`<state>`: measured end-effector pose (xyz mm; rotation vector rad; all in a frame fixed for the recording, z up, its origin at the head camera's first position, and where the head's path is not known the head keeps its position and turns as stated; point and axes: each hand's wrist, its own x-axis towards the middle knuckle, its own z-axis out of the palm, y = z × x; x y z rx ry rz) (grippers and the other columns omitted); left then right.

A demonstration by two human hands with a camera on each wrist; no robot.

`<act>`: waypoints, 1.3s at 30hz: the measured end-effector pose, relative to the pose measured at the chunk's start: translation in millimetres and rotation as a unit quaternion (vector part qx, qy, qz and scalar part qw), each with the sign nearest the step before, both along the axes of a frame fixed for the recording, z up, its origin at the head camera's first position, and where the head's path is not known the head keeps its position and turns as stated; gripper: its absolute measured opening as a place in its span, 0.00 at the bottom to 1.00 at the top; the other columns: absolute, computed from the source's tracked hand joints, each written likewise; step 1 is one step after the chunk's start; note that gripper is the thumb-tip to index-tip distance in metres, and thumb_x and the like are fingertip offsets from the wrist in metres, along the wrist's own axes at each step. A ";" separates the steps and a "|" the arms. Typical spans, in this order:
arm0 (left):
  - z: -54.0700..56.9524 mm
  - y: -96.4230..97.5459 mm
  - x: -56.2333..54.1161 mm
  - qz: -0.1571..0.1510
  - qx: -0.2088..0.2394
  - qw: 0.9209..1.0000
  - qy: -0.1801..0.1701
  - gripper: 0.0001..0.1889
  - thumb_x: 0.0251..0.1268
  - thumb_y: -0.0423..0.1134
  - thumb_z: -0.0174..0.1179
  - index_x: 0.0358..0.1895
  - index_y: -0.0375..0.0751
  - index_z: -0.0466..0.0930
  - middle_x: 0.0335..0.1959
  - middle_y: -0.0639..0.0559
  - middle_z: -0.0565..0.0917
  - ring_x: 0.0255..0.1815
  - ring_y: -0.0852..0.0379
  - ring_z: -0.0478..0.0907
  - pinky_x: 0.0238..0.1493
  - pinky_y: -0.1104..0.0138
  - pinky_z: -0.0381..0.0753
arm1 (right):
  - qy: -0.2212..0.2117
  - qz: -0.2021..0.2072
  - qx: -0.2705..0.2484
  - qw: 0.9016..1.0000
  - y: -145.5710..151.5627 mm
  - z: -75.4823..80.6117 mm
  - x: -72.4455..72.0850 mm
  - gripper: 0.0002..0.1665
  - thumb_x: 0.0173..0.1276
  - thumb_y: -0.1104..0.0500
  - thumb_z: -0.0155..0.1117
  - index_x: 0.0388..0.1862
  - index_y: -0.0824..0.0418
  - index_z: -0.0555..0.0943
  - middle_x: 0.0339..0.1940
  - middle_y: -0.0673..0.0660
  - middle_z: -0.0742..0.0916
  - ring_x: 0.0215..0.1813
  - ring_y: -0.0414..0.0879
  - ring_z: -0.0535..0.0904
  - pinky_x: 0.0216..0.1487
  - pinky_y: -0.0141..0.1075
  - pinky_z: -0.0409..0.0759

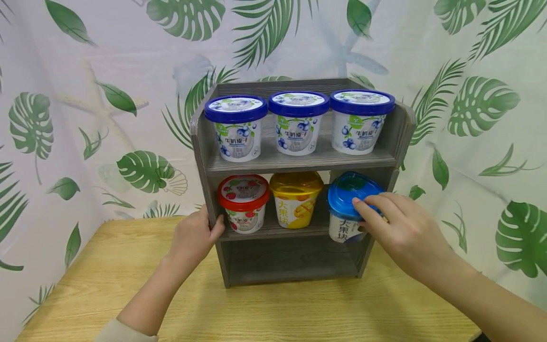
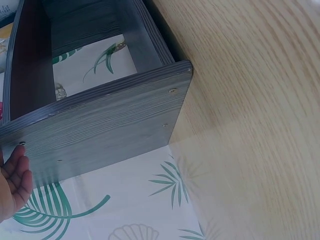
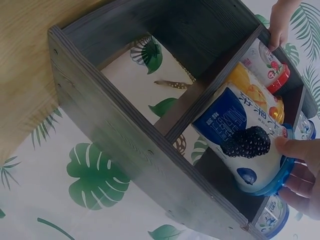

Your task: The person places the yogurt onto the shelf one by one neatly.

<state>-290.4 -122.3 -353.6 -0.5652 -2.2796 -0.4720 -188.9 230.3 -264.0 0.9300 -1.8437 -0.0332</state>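
My right hand (image 1: 406, 232) pinches a blue-lidded cup (image 1: 344, 227) by its lid, thumb on one side and fingers on the other. The cup tilts at the right end of the middle level of a grey wooden shelf (image 1: 299, 165); its blackberry print faces the right wrist view. On the shelf's left side panel (image 2: 105, 130), my left hand (image 1: 194, 237) grips the edge, with the thumb at the front and the fingers along the outer face. Beside the held cup stand a yellow-lidded cup (image 1: 295, 202) and a red-lidded cup (image 1: 244, 209).
Three tubs with dark blue lids, the middle tub (image 1: 297, 128) among them, line the top level. The bottom level (image 1: 290, 263) shows bare wood. The shelf stands on a wooden table (image 1: 273, 313) before a leaf-patterned backdrop (image 1: 128, 71).
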 end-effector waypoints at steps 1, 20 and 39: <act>0.1 0.0 0.0 0.000 0.000 1.000 0.000 0.10 0.57 0.39 0.59 0.31 0.35 0.71 0.15 0.44 0.75 0.16 0.46 0.74 0.16 0.55 0.70 | 0.000 0.001 -0.001 1.000 0.3 0.1 -0.6 0.26 0.77 0.54 0.40 0.41 0.71 0.82 0.34 0.66 0.84 0.35 0.60 0.80 0.35 0.50 0.80; 1.2 0.4 0.3 0.000 -0.005 1.000 -0.002 0.10 0.57 0.39 0.59 0.32 0.36 0.71 0.14 0.46 0.74 0.15 0.48 0.73 0.15 0.57 0.69 | 0.014 0.003 -0.006 1.000 4.1 2.1 -8.5 0.25 0.76 0.53 0.44 0.38 0.69 0.83 0.33 0.66 0.84 0.34 0.60 0.81 0.32 0.49 0.81; 0.8 -0.3 0.3 -0.008 -0.003 1.000 0.009 0.10 0.56 0.38 0.60 0.31 0.36 0.71 0.14 0.48 0.74 0.14 0.49 0.73 0.15 0.58 0.69 | 0.030 0.034 -0.012 0.999 1.9 0.5 -15.7 0.20 0.75 0.63 0.45 0.29 0.70 0.82 0.26 0.62 0.83 0.28 0.55 0.79 0.27 0.44 0.80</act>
